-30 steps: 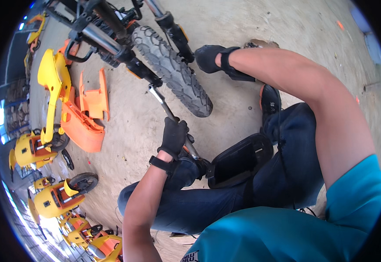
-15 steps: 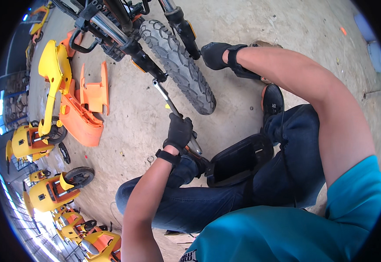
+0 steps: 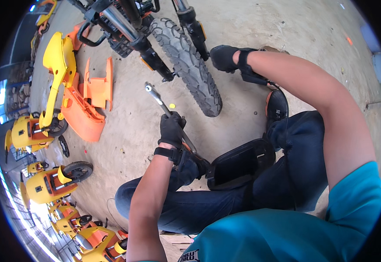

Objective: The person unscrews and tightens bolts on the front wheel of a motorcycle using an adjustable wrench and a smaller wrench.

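Observation:
My left hand, in a black glove, is wrapped round the middle of a long metal ratchet wrench. The wrench's head points away from me, a little left of the lower end of the left fork leg and apart from it. Between the two fork legs stands the knobbly front tyre of a motorbike. Also gloved in black, my right hand is closed at the foot of the right fork leg. Its fingertips are turned away, so what they grip is hidden.
Yellow and orange body panels lie on the concrete floor to the left. Farther left stand several yellow bikes. A black tray-like part rests between my legs, and my right shoe is beside the wheel.
The wrench's head has come off the bottom of the left fork leg and moved left, with my left hand still round the handle. My right hand stays at the right fork leg.

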Demonstrator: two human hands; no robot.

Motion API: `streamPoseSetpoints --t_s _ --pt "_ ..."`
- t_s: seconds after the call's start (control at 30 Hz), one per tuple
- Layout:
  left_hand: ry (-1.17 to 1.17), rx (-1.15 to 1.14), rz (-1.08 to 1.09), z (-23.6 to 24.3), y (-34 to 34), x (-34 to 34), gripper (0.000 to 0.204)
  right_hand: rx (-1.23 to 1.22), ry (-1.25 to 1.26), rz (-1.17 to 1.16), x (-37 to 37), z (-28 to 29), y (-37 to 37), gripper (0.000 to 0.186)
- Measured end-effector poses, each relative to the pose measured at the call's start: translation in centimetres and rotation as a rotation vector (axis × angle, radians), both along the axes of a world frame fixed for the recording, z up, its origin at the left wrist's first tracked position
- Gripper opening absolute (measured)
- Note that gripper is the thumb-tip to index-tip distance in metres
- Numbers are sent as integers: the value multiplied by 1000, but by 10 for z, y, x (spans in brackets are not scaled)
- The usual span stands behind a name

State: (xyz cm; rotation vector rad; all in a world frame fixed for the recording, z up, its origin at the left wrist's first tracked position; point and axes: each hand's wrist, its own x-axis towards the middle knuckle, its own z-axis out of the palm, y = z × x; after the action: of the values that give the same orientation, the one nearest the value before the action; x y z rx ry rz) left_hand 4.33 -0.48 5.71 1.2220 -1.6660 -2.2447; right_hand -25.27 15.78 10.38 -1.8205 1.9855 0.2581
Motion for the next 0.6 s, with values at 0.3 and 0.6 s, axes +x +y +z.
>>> streamPoseSetpoints --t_s 0.3,0.6 --pt "295 -127 16 149 -49 -3 27 -119 58 137 -10 -52 25 16" --pt "444 -47 182 187 -49 -15 40 105 -140 -239 44 -54 73 18"
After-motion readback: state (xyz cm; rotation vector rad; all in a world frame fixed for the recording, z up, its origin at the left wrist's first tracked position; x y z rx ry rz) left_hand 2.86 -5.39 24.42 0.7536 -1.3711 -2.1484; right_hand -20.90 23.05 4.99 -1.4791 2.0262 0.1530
